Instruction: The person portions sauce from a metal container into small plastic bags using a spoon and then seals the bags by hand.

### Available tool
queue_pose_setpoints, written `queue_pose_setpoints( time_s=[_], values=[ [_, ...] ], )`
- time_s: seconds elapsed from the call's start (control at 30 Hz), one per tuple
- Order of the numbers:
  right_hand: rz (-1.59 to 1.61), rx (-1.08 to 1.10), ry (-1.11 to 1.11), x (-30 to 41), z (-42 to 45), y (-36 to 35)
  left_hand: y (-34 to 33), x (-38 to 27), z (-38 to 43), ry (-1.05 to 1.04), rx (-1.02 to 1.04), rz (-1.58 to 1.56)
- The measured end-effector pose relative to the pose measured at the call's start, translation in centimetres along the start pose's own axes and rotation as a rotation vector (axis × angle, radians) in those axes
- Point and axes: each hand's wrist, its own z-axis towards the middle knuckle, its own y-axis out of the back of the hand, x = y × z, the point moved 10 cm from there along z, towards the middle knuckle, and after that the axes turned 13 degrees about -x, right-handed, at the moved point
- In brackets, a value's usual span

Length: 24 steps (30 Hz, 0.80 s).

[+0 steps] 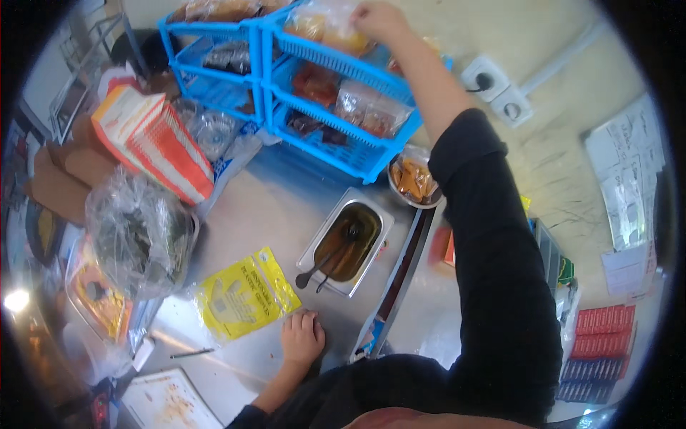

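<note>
My right hand [379, 22] reaches up to the top tier of a blue plastic rack [343, 56]. Its curled fingers touch a clear plastic bag [321, 27] with yellowish contents; whether they pinch it is unclear. Low on the steel worktop [236, 214], my left hand [303, 335] rests with its fingers curled in and nothing visible in them. Just beside those fingers lies a yellow glove packet [244, 297] bearing a glove picture and writing. Beyond it, a steel food pan [345, 241] contains brownish liquid and a dark-handled utensil [316, 271].
Bagged food fills a metal bowl [415, 179] beside the rack. Leftward are an orange-and-white carton [155, 142], a plastic-wrapped container [139, 236], a pen [192, 353] and a stained white cutting board [169, 402]. Wall sockets [496, 88] with a plug sit right of the rack.
</note>
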Motion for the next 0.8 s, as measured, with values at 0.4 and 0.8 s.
queue_pose_setpoints(
  time_s=[0.4, 0.8],
  values=[
    [0.283, -0.073, 0.292, 3.2, -30.1, 16.1, -0.6, 0.4, -1.0, -0.030, -0.061, -0.099],
    [0.071, 0.176, -1.036, -3.1, -81.5, 37.1, -6.6, -1.2, 5.8, 0.940, -0.090, -0.993]
  ],
)
